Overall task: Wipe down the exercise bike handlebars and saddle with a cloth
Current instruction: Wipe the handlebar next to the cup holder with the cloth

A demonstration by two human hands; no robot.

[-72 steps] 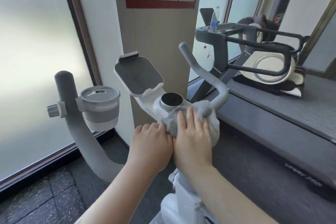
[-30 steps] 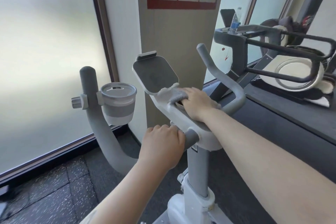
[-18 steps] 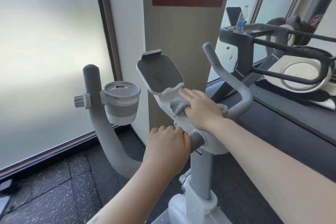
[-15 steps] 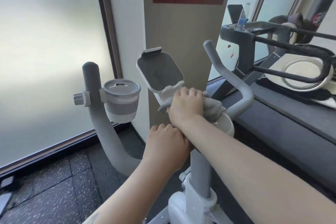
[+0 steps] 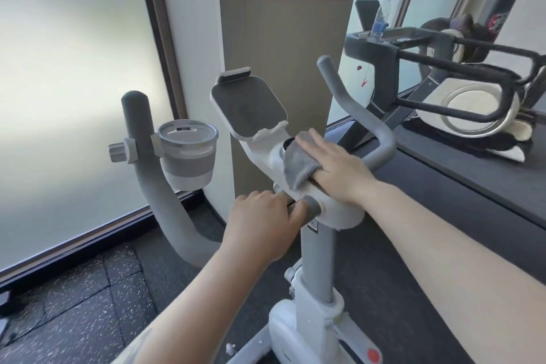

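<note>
Cloth (image 5: 298,167) flat under straight right-hand fingers (image 5: 319,146); left-hand fingers (image 5: 266,198) curled round handlebars (image 5: 310,207).

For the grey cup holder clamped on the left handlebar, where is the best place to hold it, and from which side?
Probably grip the cup holder round its tapered body, below the wide rim, coming from the right side. The handlebar and the clamp knob block its left side, while the right side faces open space. The left hand is nearest.
</note>
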